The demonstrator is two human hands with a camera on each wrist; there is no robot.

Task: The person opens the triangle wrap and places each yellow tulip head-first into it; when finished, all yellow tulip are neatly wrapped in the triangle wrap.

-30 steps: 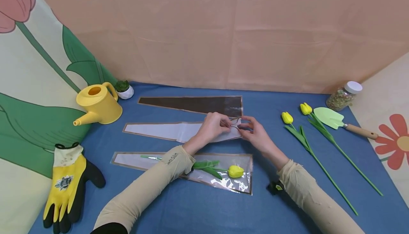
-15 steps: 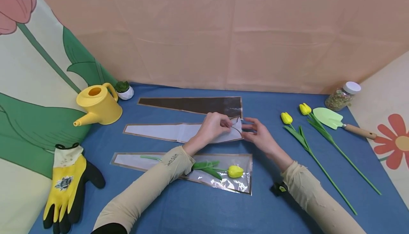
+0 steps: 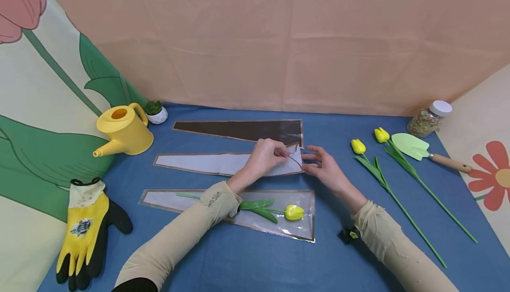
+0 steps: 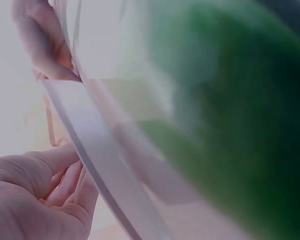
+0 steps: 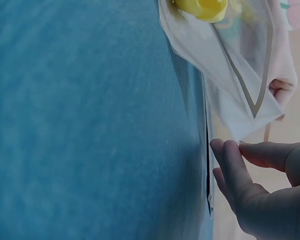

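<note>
My left hand (image 3: 266,158) pinches the upper layer near the wide end of a white-backed, brown-edged flower sleeve (image 3: 199,162), whose mouth gapes slightly. In the left wrist view, its thumb and fingers (image 4: 45,185) meet at the sleeve's edge. At the sleeve's right end is my right hand (image 3: 324,170), thumb and fingers spread apart with their tips at the mouth's edge; in the right wrist view, they look close to the sleeve's corner (image 5: 255,122). Nearer me lies a clear-fronted sleeve (image 3: 308,230) with a yellow tulip (image 3: 294,212) in it, partly hidden by my left forearm.
A dark sleeve (image 3: 239,129) lies behind. To the right are two loose tulips (image 3: 358,146), a green trowel (image 3: 410,146) and a lidded jar (image 3: 426,121). A yellow watering can (image 3: 123,130), small potted plant (image 3: 156,112) and work glove (image 3: 83,230) are at the left.
My right fingers have parted and shifted slightly right from the sleeve's wide end, where both hands worked together. The mouth shows more openly now. My left hand stays in place.
</note>
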